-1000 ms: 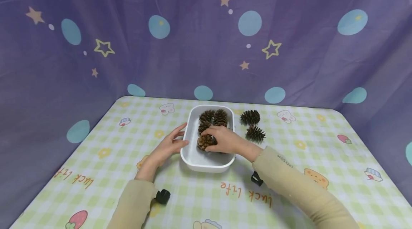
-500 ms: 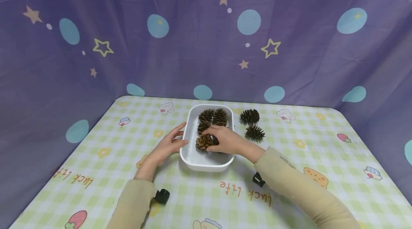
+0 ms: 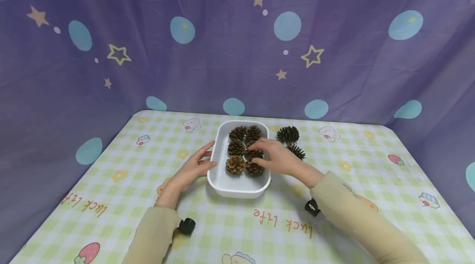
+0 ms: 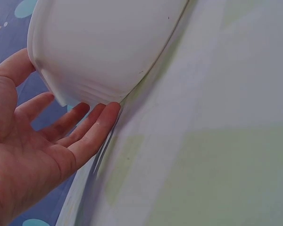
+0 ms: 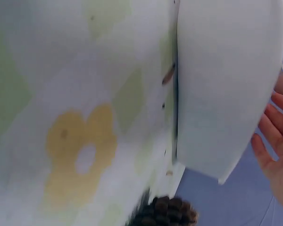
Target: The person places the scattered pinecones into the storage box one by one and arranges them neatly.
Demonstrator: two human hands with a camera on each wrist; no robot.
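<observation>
A white plastic container (image 3: 237, 193) stands on the table with several pine cones in two columns inside it. My left hand (image 3: 193, 169) rests against its left side; in the left wrist view the fingertips (image 4: 114, 109) touch the outer wall, with the thumb at the rim. My right hand (image 3: 276, 156) hovers over the right column, thumb and fingers apart and holding nothing. Beneath it, a dark pine cone (image 3: 255, 170) is partly covered. Left of that cone sits a lighter brown pine cone (image 3: 235, 165), in the nearest row.
Two loose pine cones lie right of the container: one farther back (image 3: 288, 135) and a nearer one (image 3: 298, 152) partly behind my right hand. Small brown flakes (image 5: 168, 75) lie along the container's base. A checked cloth (image 3: 122, 214) covers the table; a purple curtain (image 3: 237, 70) hangs behind.
My right hand has let go of the lighter brown pine cone and moved right, uncovering more cones. The cone stays in the left column. My left hand has not moved.
</observation>
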